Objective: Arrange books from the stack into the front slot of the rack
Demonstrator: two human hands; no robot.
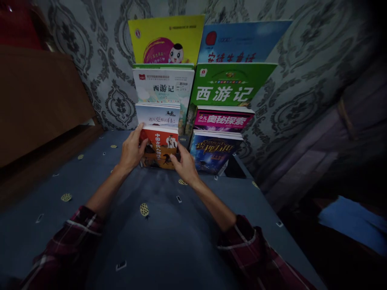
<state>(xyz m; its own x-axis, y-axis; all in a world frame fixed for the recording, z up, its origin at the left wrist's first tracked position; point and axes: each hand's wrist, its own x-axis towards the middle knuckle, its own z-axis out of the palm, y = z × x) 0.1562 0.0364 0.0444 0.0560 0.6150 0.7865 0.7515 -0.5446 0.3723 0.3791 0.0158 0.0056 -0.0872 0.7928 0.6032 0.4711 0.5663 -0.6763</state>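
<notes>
An orange-red book (161, 150) with Chinese characters and small figures on its cover stands upright at the front of the left row. My left hand (131, 148) grips its left edge, thumb on the cover. At the opposite edge, my right hand (185, 164) holds the book with its thumb on the front and fingers along the side. Right behind it are a pale book (157, 114) and a taller white book (163, 82). To the right of my right hand stands a dark blue book (213, 151).
A yellow book (166, 38) and a blue book (242, 40) stand at the back by the patterned wall (117, 104). A green book (231, 82) and a pink book (223, 119) fill the right row. Brown furniture (39, 96) borders the blue cloth (163, 241) on the left.
</notes>
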